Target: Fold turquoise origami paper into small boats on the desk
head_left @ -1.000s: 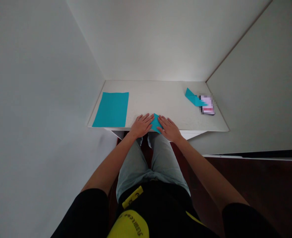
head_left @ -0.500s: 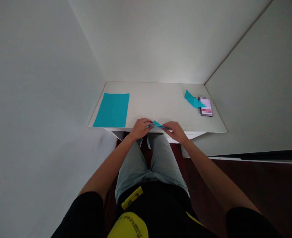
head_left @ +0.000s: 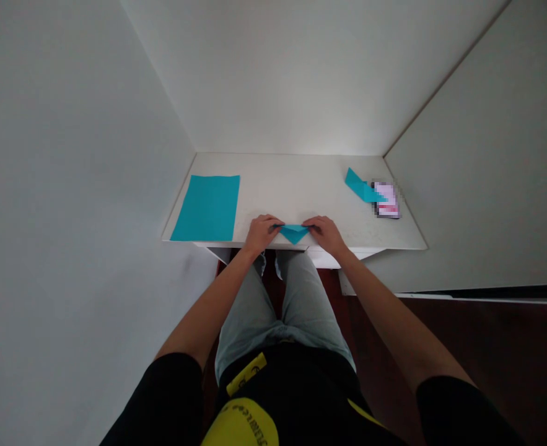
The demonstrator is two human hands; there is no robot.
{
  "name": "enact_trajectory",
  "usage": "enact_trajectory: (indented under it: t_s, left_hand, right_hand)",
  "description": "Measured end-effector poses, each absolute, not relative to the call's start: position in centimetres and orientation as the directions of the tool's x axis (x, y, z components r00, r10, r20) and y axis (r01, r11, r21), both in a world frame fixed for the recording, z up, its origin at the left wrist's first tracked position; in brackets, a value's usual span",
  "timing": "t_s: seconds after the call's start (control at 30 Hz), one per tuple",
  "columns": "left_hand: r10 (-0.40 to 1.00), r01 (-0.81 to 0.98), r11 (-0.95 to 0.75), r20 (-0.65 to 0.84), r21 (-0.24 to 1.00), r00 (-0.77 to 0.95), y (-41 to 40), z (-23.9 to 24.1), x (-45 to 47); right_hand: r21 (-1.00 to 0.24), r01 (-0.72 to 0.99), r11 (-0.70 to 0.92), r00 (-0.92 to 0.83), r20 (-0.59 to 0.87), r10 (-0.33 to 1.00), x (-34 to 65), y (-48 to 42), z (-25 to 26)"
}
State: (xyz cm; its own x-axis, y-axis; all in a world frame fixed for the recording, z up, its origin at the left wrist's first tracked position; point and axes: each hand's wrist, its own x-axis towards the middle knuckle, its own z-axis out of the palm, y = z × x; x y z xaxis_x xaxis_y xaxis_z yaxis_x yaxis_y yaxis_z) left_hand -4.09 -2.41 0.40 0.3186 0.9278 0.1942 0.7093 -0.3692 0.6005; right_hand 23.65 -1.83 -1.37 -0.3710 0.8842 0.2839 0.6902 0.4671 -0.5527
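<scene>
Between my two hands is a small piece of folded blue paper (head_left: 294, 233), its lower point facing me near the front edge of the white desk. My left hand (head_left: 264, 233) pinches its left corner between thumb and fingers. At the opposite corner, my right hand (head_left: 324, 233) grips the paper in the same way. The corners themselves are partly covered by the fingertips.
A flat blue sheet (head_left: 208, 207) lies on the left of the white desk (head_left: 296, 186). On the right, a folded blue paper shape (head_left: 360, 188) overlaps a blurred, pinkish card-like item (head_left: 387, 201). Walls enclose the desk at the back and sides.
Both hands have moved slightly away from me over the desk. The folded paper has turned: its point was upward and away, and now its wider face shows with the point toward me.
</scene>
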Motion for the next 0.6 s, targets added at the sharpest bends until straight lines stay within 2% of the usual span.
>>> enact_trajectory:
  t_s: [0.13, 0.23, 0.47, 0.6]
  left_hand:
    - [0.868, 0.739, -0.493, 0.201, 0.460, 0.454, -4.2, 0.5, -4.1]
    - [0.827, 0.735, -0.559, 0.195, 0.384, 0.527, -5.8, 0.3, -4.2]
    - [0.825, 0.739, -0.564, 0.213, 0.369, 0.523, -7.4, -0.3, -4.3]
    - [0.829, 0.738, -0.559, 0.240, 0.377, 0.505, -7.3, -0.4, -4.1]
  right_hand:
    - [-0.458, 0.696, 0.553, -0.474, 0.286, 0.833, 24.1, -3.1, -1.0]
    - [-0.379, 0.747, 0.547, -0.485, 0.252, 0.837, 23.5, -4.7, -0.7]
    - [-0.324, 0.778, 0.539, -0.491, 0.223, 0.842, 18.1, -7.6, -1.5]
    - [-0.314, 0.786, 0.532, -0.481, 0.229, 0.846, 18.9, -7.7, -1.9]
